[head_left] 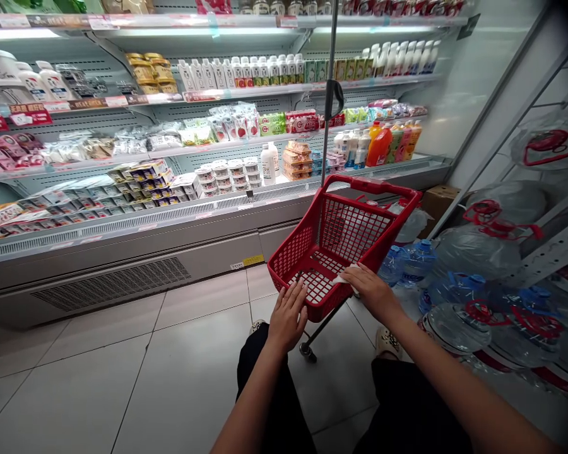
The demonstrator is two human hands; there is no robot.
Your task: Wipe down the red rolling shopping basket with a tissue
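Note:
A red plastic shopping cart [329, 257] with lattice sides stands in front of my knees, and its basket looks empty. My left hand [288, 315] lies on the near left rim of the basket, fingers stretched out and holding nothing. At the near right rim, my right hand [366, 289] presses a white tissue [345, 276] against the cart. The tissue is mostly under its fingers, so its exact shape is hidden. The cart's handle bar [369, 184] is at the far side, away from me.
An open-front refrigerated shelf [218, 217] with dairy cups, bottles and packs runs along the back. Large water bottles [459, 325] with red and blue handles crowd the right side. Grey floor tiles [123, 372] extend to the left. A cardboard box [440, 205] stands behind the cart.

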